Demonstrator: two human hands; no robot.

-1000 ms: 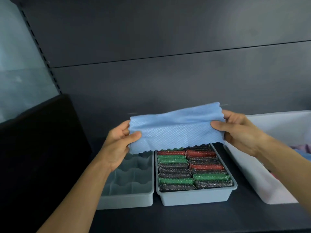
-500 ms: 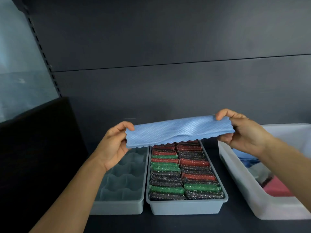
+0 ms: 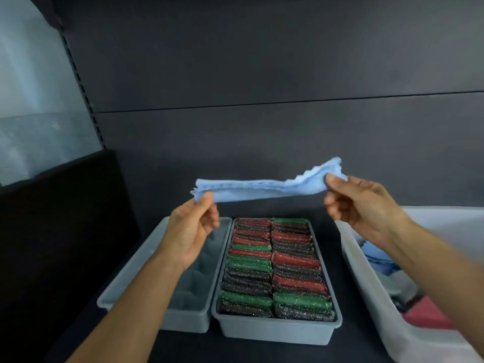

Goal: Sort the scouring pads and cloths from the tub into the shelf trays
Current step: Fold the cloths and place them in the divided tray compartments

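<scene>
A light blue cloth (image 3: 264, 188) with scalloped edges hangs stretched and folded into a narrow band above the two grey trays. My left hand (image 3: 190, 229) pinches its left end and my right hand (image 3: 358, 203) pinches its right end. Below, the right grey tray (image 3: 277, 330) is packed with two rows of red, green and dark glittery scouring pads (image 3: 275, 265). The left grey tray (image 3: 146, 271) has moulded compartments and holds nothing that I can see. The white tub (image 3: 387, 307) at the right holds blue and pink cloths.
The trays and tub stand on a dark shelf (image 3: 348, 352) with a dark back panel (image 3: 262, 127). A black board (image 3: 60, 218) leans at the left. A slotted shelf upright (image 3: 83, 93) runs along the left side.
The cloth went from a broad upright sheet to a narrow horizontal band held higher above the trays. The view has shifted so trays and tub lie lower and nearer.
</scene>
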